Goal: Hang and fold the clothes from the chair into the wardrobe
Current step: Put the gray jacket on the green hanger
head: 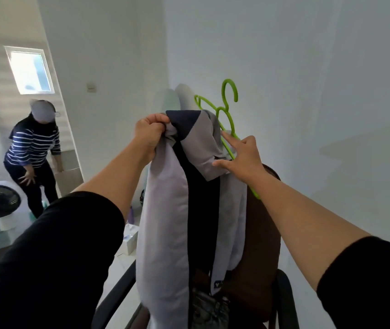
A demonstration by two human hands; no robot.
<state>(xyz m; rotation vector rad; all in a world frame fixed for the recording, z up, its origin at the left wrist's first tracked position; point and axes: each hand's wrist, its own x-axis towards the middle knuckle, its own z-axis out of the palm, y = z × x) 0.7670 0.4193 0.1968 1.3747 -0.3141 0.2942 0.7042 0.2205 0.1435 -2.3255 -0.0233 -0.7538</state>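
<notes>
While left hand (150,134) grips shirt (165,210), right hand (243,155) touches hanger (227,119)

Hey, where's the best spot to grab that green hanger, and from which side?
Probably the neck just under the hook of the hanger, coming from the right. The hook stands clear above the grey shirt, while the lower arm is partly under cloth and behind the right hand. The left hand grips the shirt's top, so the left side is taken.

Black sleeves (54,245) pushed up, forearms bare.
</notes>
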